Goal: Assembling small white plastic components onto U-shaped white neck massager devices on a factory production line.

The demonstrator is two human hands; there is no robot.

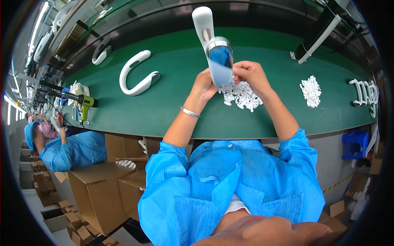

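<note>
This is a factory — a place where many of the same thing get put together. A long green belt (172, 110) runs across the room like a moving table. The same curved white plastic pieces (137, 74) lie on it one after another, and there are small heaps of tiny white parts (311, 91). A yellow power screwdriver (85, 104) rests by the edge. Brown cardboard boxes (102, 188) are stacked on the floor below, with a blue crate (355, 143) off to the side. The people wear matching bright blue work coats (230, 184) — another worker (67, 149) sits further down the same line.
</note>
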